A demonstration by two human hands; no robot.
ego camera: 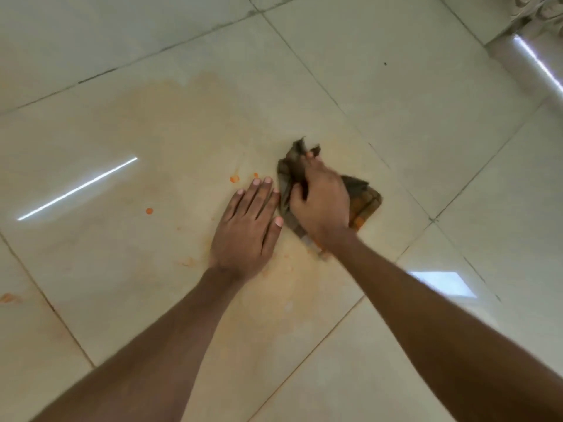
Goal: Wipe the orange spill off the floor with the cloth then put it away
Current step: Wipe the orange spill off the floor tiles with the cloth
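A crumpled brown cloth [362, 196], stained orange along its near edge, lies on the pale tiled floor [396, 86]. My right hand [323, 202] is clenched on top of it, pressing it down. My left hand [248, 226] rests flat on the floor just left of the cloth, fingers spread, holding nothing. A thin orange smear [170, 117] covers much of the tile from far left to near the wrists. Small bright orange drops [234, 179] sit beyond the left fingertips, and another orange drop [149, 211] lies further left.
An orange mark [7, 298] shows at the left edge. A white ornate piece of furniture or wall base [530, 41] fills the top right corner. Dark grout lines cross the floor, and light reflections glare on the tiles.
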